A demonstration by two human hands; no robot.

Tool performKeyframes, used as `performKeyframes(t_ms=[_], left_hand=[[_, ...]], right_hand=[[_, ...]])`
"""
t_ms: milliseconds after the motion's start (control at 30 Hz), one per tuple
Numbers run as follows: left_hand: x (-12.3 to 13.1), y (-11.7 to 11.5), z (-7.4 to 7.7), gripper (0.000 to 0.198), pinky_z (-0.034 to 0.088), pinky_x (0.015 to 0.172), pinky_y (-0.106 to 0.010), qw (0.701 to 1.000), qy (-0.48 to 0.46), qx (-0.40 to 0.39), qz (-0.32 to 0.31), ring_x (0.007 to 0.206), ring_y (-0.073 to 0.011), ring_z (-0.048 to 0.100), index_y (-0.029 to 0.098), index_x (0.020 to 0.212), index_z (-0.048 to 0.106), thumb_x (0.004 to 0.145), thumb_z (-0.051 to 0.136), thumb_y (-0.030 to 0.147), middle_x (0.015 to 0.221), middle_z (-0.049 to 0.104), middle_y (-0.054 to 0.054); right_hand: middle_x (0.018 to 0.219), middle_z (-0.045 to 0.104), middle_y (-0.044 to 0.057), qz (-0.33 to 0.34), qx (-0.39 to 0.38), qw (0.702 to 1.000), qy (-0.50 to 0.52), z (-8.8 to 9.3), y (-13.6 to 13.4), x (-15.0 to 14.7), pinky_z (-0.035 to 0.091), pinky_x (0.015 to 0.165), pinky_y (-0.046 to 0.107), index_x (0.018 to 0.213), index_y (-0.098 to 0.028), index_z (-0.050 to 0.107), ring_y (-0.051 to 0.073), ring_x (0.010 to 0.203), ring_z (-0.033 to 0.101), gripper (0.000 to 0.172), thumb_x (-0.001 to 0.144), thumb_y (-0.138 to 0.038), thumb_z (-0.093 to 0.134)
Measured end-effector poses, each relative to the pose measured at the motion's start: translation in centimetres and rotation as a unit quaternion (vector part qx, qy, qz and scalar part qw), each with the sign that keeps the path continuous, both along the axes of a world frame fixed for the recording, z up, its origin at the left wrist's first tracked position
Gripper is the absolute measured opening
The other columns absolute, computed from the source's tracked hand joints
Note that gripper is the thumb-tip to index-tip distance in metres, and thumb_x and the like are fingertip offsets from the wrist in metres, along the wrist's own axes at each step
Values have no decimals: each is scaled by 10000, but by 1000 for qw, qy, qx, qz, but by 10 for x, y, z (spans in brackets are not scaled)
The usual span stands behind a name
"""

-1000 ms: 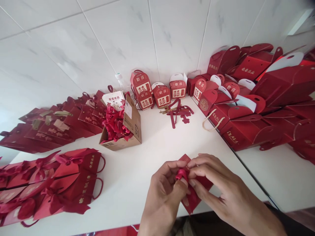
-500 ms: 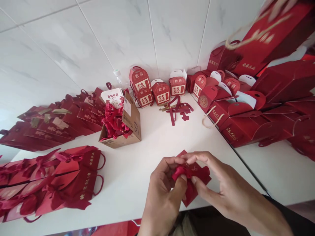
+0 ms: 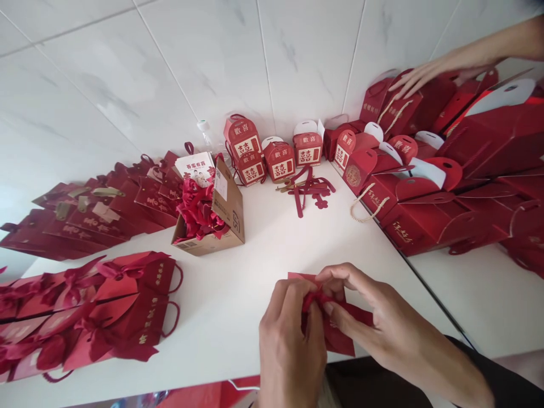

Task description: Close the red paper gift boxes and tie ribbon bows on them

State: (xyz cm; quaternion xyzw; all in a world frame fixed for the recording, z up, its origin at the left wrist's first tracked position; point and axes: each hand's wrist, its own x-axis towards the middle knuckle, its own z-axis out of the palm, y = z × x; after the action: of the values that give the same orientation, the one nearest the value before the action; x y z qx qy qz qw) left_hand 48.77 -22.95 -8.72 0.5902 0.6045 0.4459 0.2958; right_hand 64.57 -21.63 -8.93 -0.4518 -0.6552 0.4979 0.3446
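Observation:
Close to the table's front edge, my left hand [image 3: 291,328] and my right hand [image 3: 369,317] meet over a small red gift bag [image 3: 340,337]. Both pinch a dark red ribbon [image 3: 314,298] that is gathered into a bow or knot at the bag's middle. A ribbon end [image 3: 361,314] sticks out to the right under my right hand. My fingers hide much of the knot. Farther left stands an open cardboard box [image 3: 208,245] heaped with red ribbon bows [image 3: 198,209].
Finished-looking red bags with bows [image 3: 114,306] fill the left front, more red bags [image 3: 97,209] behind them. Small red boxes [image 3: 280,161] and loose ribbon strips [image 3: 308,190] lie near the wall. Larger red boxes [image 3: 429,221] crowd the right, where another person's hand [image 3: 425,73] reaches in.
The small bag has turned between my hands, and my left hand has rolled over, its back now upward. The other person's large red bag has been lowered among the boxes at right.

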Motion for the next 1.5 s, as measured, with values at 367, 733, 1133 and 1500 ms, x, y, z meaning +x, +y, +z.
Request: performKeyframes(t_ms=[367,733,1133,1500], left_hand=[[-9,-6,-24,255,563,727,-238,978,106,178,25,906,-143,656,236,1121,626,928,589,73,1090,630,-50],[-25,-18,-26,156,495,667,-213,969,162,184,1,719,-103,606,245,981,663,938,675,96,845,668,24],[-29,-27,-26,137,481,696,-255,988,111,105,-4,796,-137,593,252,1007,663,982,583,144,915,630,-1],[-29,-28,-23,161,443,660,-240,995,84,61,-11,718,-131,511,234,852,537,974,514,131,845,575,11]], right_hand=[[1196,663,-7,7,-5,1000,-30,8,3,2,574,710,223,1173,-310,654,184,1073,662,198,1127,-422,496],[1017,614,-22,-16,77,988,-131,2,4,13,450,568,256,1038,-287,569,172,904,624,171,1141,-342,444],[1016,657,-39,-59,70,986,-136,-1,4,19,472,561,261,1099,-318,578,179,834,654,127,1120,-420,506],[1000,604,-57,-62,93,988,-110,-1,7,20,497,706,196,1067,-322,578,145,865,608,94,1129,-363,520]])
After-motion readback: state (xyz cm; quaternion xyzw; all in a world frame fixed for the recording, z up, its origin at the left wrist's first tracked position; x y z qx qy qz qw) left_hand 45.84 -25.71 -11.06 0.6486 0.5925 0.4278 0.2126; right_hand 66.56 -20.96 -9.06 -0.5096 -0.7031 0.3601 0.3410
